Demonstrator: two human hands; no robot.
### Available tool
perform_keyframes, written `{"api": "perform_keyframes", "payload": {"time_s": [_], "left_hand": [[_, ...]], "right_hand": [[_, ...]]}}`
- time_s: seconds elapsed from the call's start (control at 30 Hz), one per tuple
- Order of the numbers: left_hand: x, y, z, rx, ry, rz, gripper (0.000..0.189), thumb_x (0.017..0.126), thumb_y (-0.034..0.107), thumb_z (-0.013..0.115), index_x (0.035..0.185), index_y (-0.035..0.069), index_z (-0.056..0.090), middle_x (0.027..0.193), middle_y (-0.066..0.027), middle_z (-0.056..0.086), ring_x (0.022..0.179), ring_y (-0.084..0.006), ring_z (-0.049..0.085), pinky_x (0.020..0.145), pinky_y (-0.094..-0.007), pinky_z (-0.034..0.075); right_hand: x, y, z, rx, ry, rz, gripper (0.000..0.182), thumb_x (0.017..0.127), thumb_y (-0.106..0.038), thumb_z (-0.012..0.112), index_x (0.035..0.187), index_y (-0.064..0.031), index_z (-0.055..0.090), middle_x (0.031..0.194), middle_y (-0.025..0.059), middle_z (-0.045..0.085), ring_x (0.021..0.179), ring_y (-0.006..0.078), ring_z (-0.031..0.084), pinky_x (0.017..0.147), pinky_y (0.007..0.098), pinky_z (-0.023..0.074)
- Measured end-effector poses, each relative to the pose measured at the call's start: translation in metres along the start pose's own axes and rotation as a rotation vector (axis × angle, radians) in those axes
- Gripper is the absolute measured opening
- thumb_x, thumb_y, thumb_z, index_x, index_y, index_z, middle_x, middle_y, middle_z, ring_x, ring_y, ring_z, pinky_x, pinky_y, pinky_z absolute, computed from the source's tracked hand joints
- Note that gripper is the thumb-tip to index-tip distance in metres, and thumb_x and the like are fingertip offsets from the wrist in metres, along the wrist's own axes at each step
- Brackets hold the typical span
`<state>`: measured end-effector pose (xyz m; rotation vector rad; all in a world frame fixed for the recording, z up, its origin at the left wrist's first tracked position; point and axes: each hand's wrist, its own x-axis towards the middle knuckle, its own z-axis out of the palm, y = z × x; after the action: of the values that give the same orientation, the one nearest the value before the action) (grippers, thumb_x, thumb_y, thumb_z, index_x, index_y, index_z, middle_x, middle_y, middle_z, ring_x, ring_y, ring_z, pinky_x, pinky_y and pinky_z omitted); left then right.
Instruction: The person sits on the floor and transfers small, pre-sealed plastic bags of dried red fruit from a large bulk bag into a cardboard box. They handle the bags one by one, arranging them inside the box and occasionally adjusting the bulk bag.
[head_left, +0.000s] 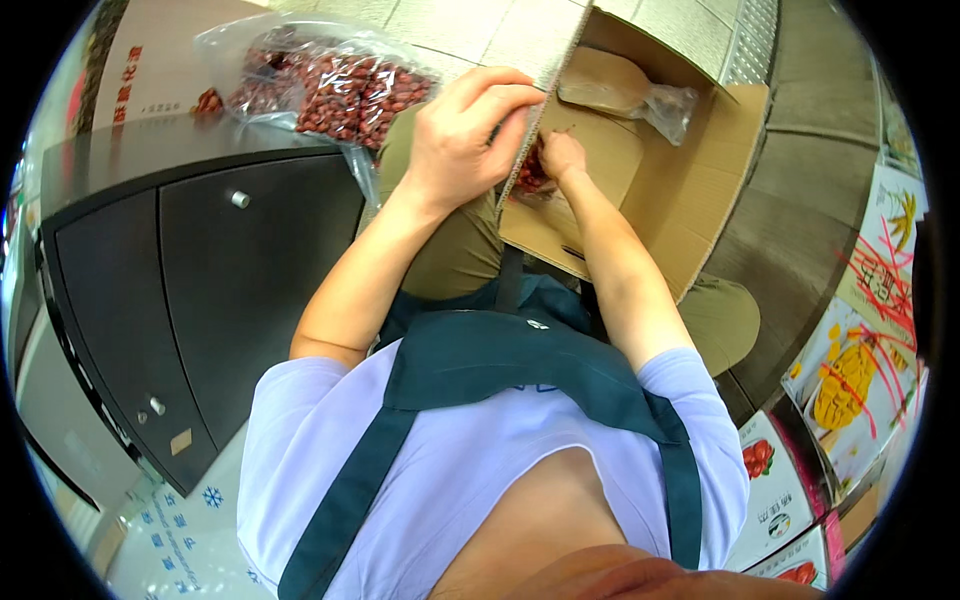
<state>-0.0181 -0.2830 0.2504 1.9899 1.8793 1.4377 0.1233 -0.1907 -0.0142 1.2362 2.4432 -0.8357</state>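
An open cardboard box (690, 202) stands before me between my knees. My left hand (469, 135) is at the box's left wall, its fingertips against the top edge. Inside the box, my right hand (562, 156) is at a clear plastic bag of dried red fruit (531, 174) by the left wall; the fingers are bent, and their grip is partly hidden. A wrapped tan package (604, 81) with a crumpled clear plastic end lies at the far end of the box. Left of my left hand, a large clear bag of dried red fruit (337, 90) rests near my knee.
A dark cabinet (262, 277) with small knobs stands at the left, a printed carton (161, 60) beyond it. Printed cartons (772, 487) are stacked at the lower right. A perforated metal strip (752, 45) lies past the box. A printed white sack (180, 540) is at the lower left.
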Motion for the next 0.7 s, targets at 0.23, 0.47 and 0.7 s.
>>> {"api": "perform_keyframes", "payload": {"time_s": [0.23,0.47,0.7], "left_hand": [[-0.001,-0.003,-0.001,0.034,0.016,0.049,0.018,0.078,-0.003,0.066,0.094,0.005,0.069,0.095,-0.0086,0.068,0.081,-0.0229,0.068,0.067,-0.0304,0.055],[-0.005,-0.002,0.005,0.034,0.043,0.035,0.017,0.079,-0.001,0.066,0.094,0.006,0.069,0.095,-0.0071,0.069,0.081,-0.0209,0.068,0.068,-0.0289,0.055],[-0.005,0.006,0.001,-0.063,-0.024,0.043,0.032,0.078,0.004,0.068,0.11,0.005,0.065,0.106,-0.0101,0.066,0.09,-0.0221,0.067,0.077,-0.0304,0.053]], "right_hand": [[-0.032,0.048,0.001,0.175,0.171,0.154,0.023,0.089,-0.022,0.051,0.103,-0.0079,0.063,0.098,0.0204,0.068,0.097,0.0377,0.064,0.084,0.0474,0.0498],[-0.085,0.068,-0.021,0.57,0.393,0.207,0.024,0.09,-0.029,0.056,0.095,-0.0075,0.063,0.089,0.0169,0.068,0.087,0.0339,0.065,0.078,0.0413,0.0496],[-0.166,0.007,-0.153,1.063,0.704,-0.024,0.015,0.094,-0.013,0.057,0.084,-0.002,0.061,0.069,0.0048,0.065,0.063,0.0096,0.062,0.06,0.0233,0.0497]]}}
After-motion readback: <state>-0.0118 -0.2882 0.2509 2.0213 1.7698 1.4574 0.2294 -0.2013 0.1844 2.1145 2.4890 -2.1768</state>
